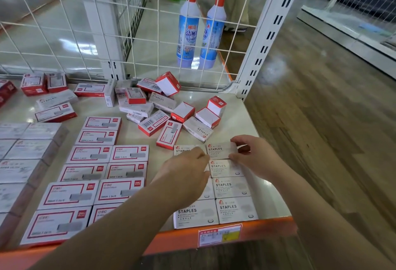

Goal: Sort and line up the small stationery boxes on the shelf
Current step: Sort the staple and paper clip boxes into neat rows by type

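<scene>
Small staple boxes cover the shelf [240, 106]. My right hand [255, 156] pinches a white STAPLES box [220, 150] at its right end, at the far end of a column of white STAPLES boxes [230, 187]. My left hand [186, 175] lies over the neighbouring column, fingertips touching that same box's left edge and another white box [182, 149] beside it. To the left stand two neat columns of red-bordered staple boxes [120, 190]. A loose heap of mixed red and white boxes [162, 106] lies further back.
A white wire grid [128, 23] closes the shelf's back, with two blue cleaner bottles [188, 31] behind it. A slotted upright post [265, 40] marks the right corner. The orange front edge [267, 226] carries a price label [220, 234]. Grey-white boxes [23, 151] are stacked at left.
</scene>
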`<state>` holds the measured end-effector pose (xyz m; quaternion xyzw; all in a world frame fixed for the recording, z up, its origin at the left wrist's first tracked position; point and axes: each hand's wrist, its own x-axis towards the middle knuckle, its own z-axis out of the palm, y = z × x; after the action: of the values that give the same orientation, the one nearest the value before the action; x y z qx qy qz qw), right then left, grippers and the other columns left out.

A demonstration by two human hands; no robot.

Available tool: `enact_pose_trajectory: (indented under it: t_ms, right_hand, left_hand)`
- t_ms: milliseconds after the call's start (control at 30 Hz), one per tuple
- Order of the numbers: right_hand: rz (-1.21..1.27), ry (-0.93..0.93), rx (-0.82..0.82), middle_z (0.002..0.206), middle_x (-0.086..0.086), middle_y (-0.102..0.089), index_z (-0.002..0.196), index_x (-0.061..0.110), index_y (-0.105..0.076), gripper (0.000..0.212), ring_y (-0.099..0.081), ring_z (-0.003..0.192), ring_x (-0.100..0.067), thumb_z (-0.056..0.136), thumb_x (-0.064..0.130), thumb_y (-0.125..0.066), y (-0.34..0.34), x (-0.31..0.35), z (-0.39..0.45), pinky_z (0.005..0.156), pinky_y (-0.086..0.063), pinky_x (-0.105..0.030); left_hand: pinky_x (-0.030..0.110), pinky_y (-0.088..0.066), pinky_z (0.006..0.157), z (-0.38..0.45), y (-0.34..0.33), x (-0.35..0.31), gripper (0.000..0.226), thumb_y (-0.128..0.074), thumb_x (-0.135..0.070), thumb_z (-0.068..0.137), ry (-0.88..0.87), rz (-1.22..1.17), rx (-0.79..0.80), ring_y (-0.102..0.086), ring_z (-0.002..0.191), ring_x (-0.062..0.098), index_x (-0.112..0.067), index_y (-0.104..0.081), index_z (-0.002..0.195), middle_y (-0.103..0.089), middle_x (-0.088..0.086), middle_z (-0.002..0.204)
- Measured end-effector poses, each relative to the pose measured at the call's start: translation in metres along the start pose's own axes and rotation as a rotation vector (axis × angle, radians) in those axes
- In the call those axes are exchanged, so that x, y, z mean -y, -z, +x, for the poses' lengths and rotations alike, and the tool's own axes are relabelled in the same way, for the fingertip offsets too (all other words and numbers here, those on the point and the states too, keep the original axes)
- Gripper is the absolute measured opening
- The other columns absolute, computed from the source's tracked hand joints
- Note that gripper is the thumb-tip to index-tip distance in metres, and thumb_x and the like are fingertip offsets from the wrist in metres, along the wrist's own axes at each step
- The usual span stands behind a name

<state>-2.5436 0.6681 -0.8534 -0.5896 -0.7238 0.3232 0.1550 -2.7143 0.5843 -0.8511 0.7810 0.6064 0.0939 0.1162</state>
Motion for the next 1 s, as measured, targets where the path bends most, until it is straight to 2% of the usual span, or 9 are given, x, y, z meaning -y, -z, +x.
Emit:
enact_pose_trajectory:
  t_ms: [133,233,400,467,600,800,1000]
  right_hand:
    - [-0.116,0.035,-0.004,0.116,0.001,-0.058,0.122,0.014,-0.058,0.035,-0.057,0.094,-0.012,0.088,0.020,-0.061,-0.003,-0.002,0.001,0.084,-0.041,-0.021]
    - [-0.127,0.047,-0.020,0.115,-0.001,-0.056,0.126,0.020,-0.056,0.035,-0.056,0.093,-0.013,0.091,0.024,-0.057,-0.006,-0.001,0.002,0.080,-0.038,-0.020]
    - [-0.141,0.056,-0.021,0.100,0.001,-0.050,0.118,0.029,-0.061,0.028,-0.054,0.088,-0.013,0.091,0.026,-0.057,-0.009,-0.001,0.003,0.063,-0.035,-0.011]
    - [-0.132,0.052,-0.024,0.100,0.001,-0.049,0.117,0.028,-0.062,0.027,-0.054,0.085,-0.012,0.090,0.025,-0.057,-0.010,-0.001,0.002,0.063,-0.035,-0.013]
    - [-0.109,0.049,-0.037,0.103,0.002,-0.049,0.117,0.028,-0.062,0.030,-0.052,0.082,-0.008,0.087,0.026,-0.061,-0.011,-0.001,0.000,0.061,-0.034,-0.003]
    - [-0.101,0.046,-0.048,0.107,0.004,-0.048,0.119,0.030,-0.061,0.034,-0.048,0.077,-0.002,0.086,0.027,-0.062,-0.014,-0.001,-0.003,0.060,-0.035,-0.001]
    - [-0.111,0.056,-0.078,0.105,0.004,-0.045,0.124,0.029,-0.057,0.037,-0.046,0.076,-0.001,0.087,0.027,-0.061,-0.017,0.000,-0.007,0.064,-0.034,0.002]
  left_hand:
    - [0.028,-0.045,0.090,0.004,-0.001,0.000,0.041,-0.029,-0.034,0.100,0.004,0.037,-0.005,-0.043,0.117,0.012,-0.022,-0.037,0.138,-0.038,-0.007,0.133]
    - [0.026,-0.043,0.087,0.005,-0.002,0.001,0.040,-0.029,-0.036,0.099,0.032,-0.018,-0.018,-0.044,0.114,0.010,-0.024,-0.038,0.136,-0.040,-0.009,0.131]
    - [0.027,-0.043,0.091,0.004,-0.002,0.001,0.044,-0.028,-0.038,0.099,0.032,-0.031,-0.016,-0.042,0.118,0.010,-0.026,-0.030,0.142,-0.037,-0.009,0.136]
    - [0.027,-0.045,0.090,0.004,-0.001,0.000,0.043,-0.028,-0.037,0.099,0.026,-0.022,-0.014,-0.042,0.117,0.010,-0.026,-0.030,0.141,-0.038,-0.009,0.135]
    - [0.027,-0.046,0.089,0.004,0.001,-0.002,0.041,-0.028,-0.035,0.100,0.021,-0.001,0.003,-0.043,0.115,0.011,-0.025,-0.034,0.139,-0.038,-0.007,0.133]
    - [0.027,-0.042,0.091,0.004,0.000,-0.004,0.042,-0.027,-0.037,0.099,0.042,-0.010,0.016,-0.039,0.117,0.011,-0.025,-0.033,0.140,-0.036,-0.007,0.134]
    - [0.027,-0.033,0.102,0.000,0.001,-0.003,0.047,-0.030,-0.040,0.099,0.060,-0.050,0.030,-0.032,0.129,0.011,-0.027,-0.026,0.143,-0.030,-0.009,0.143]
